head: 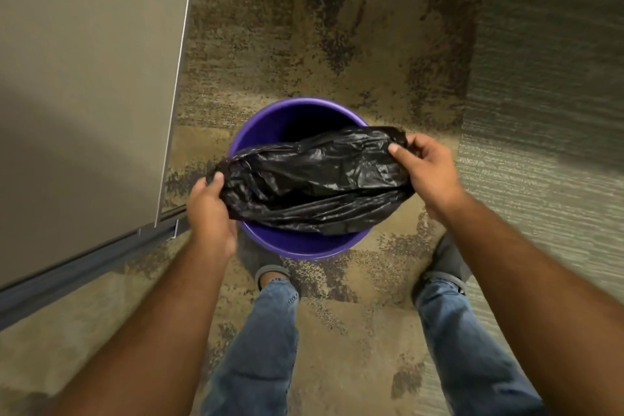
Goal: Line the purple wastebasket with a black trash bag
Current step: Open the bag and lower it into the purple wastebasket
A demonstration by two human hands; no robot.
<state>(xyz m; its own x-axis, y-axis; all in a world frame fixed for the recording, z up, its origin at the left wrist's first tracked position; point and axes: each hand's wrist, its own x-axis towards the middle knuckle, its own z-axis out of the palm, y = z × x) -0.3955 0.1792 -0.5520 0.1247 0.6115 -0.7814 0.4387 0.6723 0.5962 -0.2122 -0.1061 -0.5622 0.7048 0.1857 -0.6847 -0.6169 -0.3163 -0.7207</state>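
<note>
Two hands hold a black trash bag (314, 179) over the purple wastebasket (297, 243), which stands on the carpet (354, 44) just in front of the person's shoes. The left hand (211, 209) pinches the left end of the bag, with the thumb on top and the fingers curled under the plastic. The right hand (427, 167) pinches the right end the same way, close to the rim on that side. The bag is stretched between them like a lumpy band and lies across the middle of the bin's mouth. Its lower part sags a little into the bin. The far side and the near side of the rim are bare, so the bag is not yet around the rim. The step in hand looks like opening the bag over the bin. Next, the person likely needs to find the bag's open edge, pull it wide, and fold it over the rim all the way round. A grey panel (84, 78) stands to the left.
</note>
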